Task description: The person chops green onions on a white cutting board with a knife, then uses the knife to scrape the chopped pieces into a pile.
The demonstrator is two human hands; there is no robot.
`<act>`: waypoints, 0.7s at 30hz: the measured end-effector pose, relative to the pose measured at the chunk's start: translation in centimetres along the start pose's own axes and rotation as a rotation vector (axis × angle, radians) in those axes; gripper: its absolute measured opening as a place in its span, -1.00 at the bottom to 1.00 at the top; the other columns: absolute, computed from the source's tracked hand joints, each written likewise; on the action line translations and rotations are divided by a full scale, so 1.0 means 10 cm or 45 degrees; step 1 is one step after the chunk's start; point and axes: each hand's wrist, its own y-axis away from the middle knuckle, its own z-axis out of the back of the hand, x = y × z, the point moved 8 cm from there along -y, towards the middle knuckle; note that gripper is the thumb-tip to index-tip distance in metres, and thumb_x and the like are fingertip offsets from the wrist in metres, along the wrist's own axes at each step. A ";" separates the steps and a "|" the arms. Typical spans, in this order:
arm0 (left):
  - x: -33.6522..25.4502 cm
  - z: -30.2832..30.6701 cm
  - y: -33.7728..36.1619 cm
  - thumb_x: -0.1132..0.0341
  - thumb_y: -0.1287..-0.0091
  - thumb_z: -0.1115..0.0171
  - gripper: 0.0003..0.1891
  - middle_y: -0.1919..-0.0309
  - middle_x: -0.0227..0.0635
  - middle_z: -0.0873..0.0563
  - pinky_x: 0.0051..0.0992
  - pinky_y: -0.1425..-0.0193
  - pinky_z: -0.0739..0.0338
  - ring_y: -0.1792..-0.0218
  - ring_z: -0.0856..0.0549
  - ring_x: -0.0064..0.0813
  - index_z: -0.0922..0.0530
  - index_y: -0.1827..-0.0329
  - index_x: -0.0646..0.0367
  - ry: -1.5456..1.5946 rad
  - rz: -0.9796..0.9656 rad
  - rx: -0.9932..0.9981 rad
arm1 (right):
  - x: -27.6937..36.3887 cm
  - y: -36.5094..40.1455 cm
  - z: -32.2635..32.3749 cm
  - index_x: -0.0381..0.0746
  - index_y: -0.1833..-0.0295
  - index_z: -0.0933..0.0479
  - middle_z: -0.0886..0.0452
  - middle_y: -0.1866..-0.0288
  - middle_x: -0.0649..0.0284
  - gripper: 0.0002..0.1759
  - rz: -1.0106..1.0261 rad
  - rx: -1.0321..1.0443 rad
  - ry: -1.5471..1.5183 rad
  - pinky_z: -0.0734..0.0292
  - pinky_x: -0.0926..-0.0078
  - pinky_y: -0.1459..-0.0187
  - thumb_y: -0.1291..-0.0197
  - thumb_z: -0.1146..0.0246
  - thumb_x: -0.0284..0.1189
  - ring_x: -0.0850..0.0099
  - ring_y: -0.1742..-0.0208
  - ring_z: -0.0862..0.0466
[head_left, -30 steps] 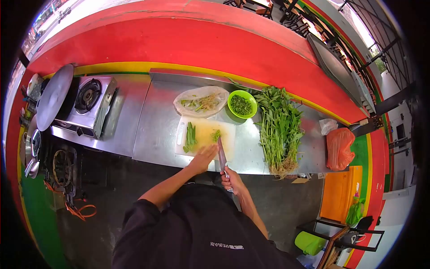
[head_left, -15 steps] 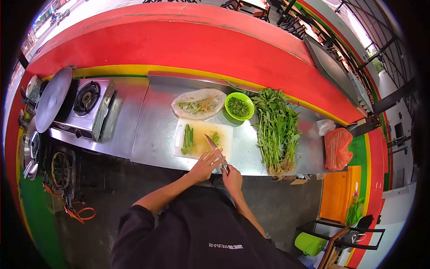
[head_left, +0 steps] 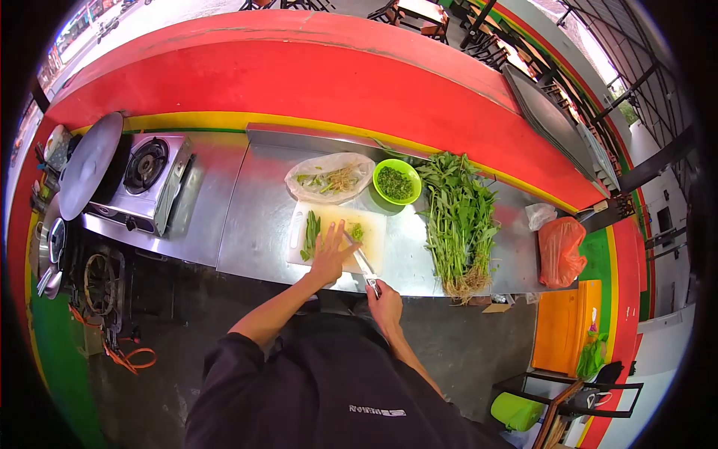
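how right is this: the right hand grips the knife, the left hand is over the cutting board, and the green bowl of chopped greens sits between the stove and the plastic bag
The bowl's place is wrong: the head view shows the green bowl between the plastic bag and the leafy bunch. The rest holds.
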 end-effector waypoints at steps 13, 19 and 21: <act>0.86 0.09 -0.37 0.24 -0.34 -0.39 -0.54 -0.25 -0.08 -0.66 -0.05 -0.40 -0.45 -0.33 -0.59 -0.08 -0.63 -0.31 0.05 0.599 0.205 -0.065 | -0.46 0.17 -0.22 -0.39 0.25 -0.68 -0.66 0.54 0.28 -0.51 -0.177 0.135 -0.446 -0.46 0.43 0.40 -0.47 -0.28 -0.11 0.55 0.48 -0.61; 1.07 0.59 -0.31 0.30 -0.33 -0.42 -0.68 0.09 -0.16 -0.81 -0.28 -0.09 -0.67 0.06 -0.80 -0.26 -0.71 -0.12 0.18 0.711 0.127 -0.014 | -0.69 0.25 -0.50 -0.28 0.31 -0.65 -0.45 0.60 0.47 -0.58 -0.407 0.300 -0.819 -0.14 0.61 0.61 -0.49 -0.28 -0.15 0.71 0.63 -0.35; 1.05 0.61 -0.21 0.29 -0.31 -0.43 -0.65 0.06 -0.18 -0.80 -0.24 -0.11 -0.66 0.04 -0.79 -0.22 -0.71 -0.13 0.16 0.549 -0.065 0.029 | -0.74 0.27 -0.55 -0.29 0.23 -0.67 -0.49 0.55 0.45 -0.60 -0.455 0.321 -0.901 -0.17 0.62 0.61 -0.49 -0.28 -0.15 0.71 0.62 -0.36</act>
